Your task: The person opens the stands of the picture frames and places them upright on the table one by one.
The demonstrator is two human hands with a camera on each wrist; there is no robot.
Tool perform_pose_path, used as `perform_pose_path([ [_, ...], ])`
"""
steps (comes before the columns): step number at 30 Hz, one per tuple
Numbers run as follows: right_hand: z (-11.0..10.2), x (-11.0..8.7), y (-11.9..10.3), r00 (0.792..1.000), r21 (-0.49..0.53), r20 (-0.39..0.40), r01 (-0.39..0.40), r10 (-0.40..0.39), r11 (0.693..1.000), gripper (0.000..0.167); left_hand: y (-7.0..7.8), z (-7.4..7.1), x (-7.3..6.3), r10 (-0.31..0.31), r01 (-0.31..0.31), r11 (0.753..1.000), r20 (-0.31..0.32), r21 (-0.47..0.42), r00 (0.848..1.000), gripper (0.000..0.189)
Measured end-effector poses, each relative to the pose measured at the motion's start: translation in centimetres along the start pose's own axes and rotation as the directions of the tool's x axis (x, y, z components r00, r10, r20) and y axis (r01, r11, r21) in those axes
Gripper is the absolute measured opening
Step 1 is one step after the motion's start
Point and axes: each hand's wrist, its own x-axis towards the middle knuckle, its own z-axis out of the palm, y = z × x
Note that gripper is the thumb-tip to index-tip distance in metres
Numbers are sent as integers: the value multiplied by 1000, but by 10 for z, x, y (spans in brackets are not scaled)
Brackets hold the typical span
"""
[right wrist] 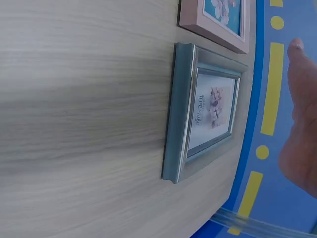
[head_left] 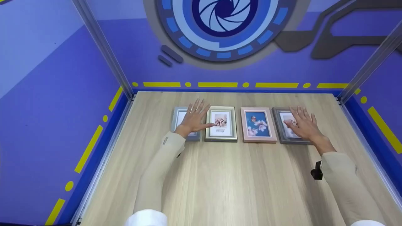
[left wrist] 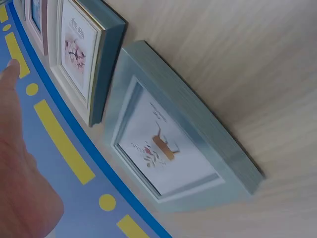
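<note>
Four picture frames lie face up in a row, so several stand side by side on the wooden table point(head_left: 220, 175). My left hand point(head_left: 195, 118), fingers straight and spread, hovers over the blue-grey picture frame point(left wrist: 168, 148) at the left end and partly hides it in the head view. Beside that lies a champagne-coloured picture frame point(head_left: 220, 138) with a flower print; the left thumb tip overlaps it. A pink picture frame point(head_left: 259, 139) with blossoms on blue comes after it. Above the grey picture frame point(right wrist: 178, 114) at the right end, my right hand point(head_left: 303, 125) is held with fingers extended. Neither hand grips anything.
Purple-blue wall panels point(head_left: 125, 56) with yellow dashes enclose the table at the back and both sides. Metal posts point(head_left: 106, 47) rise at the back corners. A small black device point(head_left: 317, 171) is worn at the right wrist.
</note>
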Motion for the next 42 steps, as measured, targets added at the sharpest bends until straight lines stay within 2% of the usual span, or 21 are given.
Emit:
perform_pose_path([
  [5,-1,-4,12,1000,3,9,-30,30,1000,82,23,2,17,35,-35,999,11,-13,999,96],
  [9,-3,-9,22,998,-6,7,-62,62,998,84,48,5,33,72,-72,997,28,0,997,95],
  [15,-2,-20,39,991,-12,19,-134,134,991,85,94,12,55,147,-147,989,36,6,989,94],
  [20,0,-27,51,978,-52,-14,-206,206,977,73,135,20,70,203,-203,979,45,-10,978,86],
  [25,7,-27,58,967,-41,-56,-253,250,967,61,175,27,82,214,-211,976,54,-54,975,77],
  [31,22,-18,61,953,-8,-90,-292,290,956,59,218,30,91,207,-203,975,42,-89,977,71],
  [34,24,-15,62,947,-5,-97,-307,306,952,60,237,31,94,194,-185,966,29,-182,981,69],
  [36,24,-13,64,945,-7,-97,-314,312,949,58,249,31,96,187,-175,948,20,-264,982,67],
  [37,24,-12,64,944,-8,-94,-318,316,948,57,255,31,97,181,-164,932,23,-325,983,65],
  [42,23,-7,65,927,3,-69,-370,369,929,52,277,34,101,160,-113,813,34,-572,986,59],
])
